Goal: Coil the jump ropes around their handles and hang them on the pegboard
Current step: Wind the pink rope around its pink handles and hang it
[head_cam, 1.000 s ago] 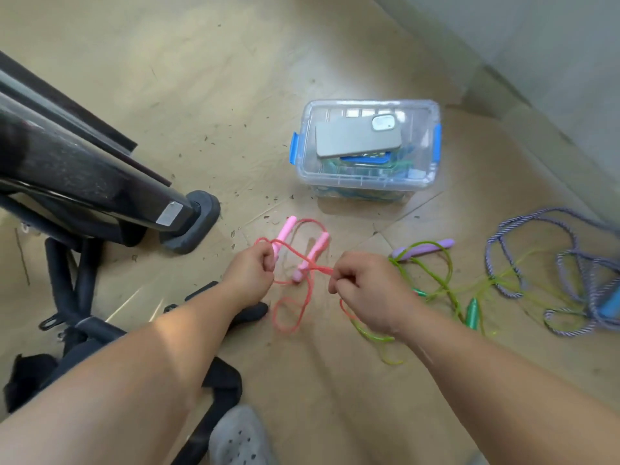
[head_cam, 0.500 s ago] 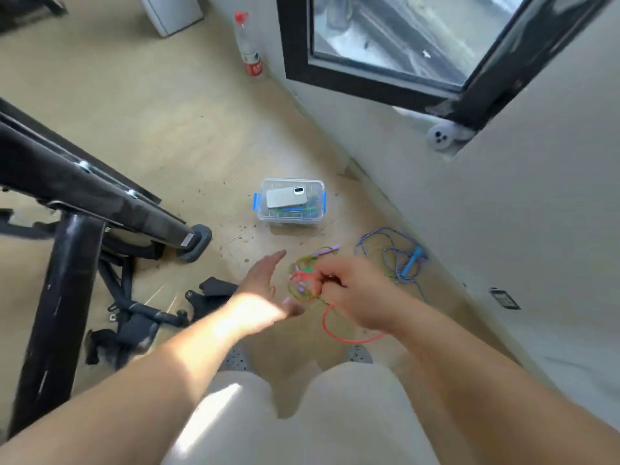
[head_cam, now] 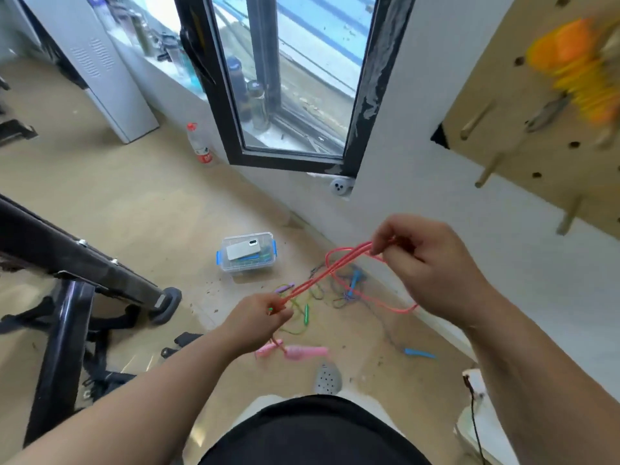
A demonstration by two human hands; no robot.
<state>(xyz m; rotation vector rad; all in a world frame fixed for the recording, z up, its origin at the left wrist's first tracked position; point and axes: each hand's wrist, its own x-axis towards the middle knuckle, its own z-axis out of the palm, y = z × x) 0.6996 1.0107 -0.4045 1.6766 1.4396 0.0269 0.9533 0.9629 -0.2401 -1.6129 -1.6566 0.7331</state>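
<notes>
Above a tan floor, at about waist height, the red jump rope is stretched in several strands between the two hands. The left hand has its grip closed in a pinch on the lower end, and the right hand has its grip closed on the upper end. A slack loop sags under the right wrist. The pink handles look to dangle below the left hand, blurred, with no turns wound on them yet. The likely trouble is that slack: the loose loop could slip out of the right pinch. The hanging handles could also swing and twist the strands together, which would leave a messy coil. A dropped loop might snag in the green rope and the purple rope lying tangled on the floor just beneath. The floor is dusty and speckled with debris. A clear lidded box stands on it with a phone on the lid, near a black machine frame and a bottle. A white wall carries a dark-framed window and, to the right, the pegboard, where a yellow coiled rope already hangs.
</notes>
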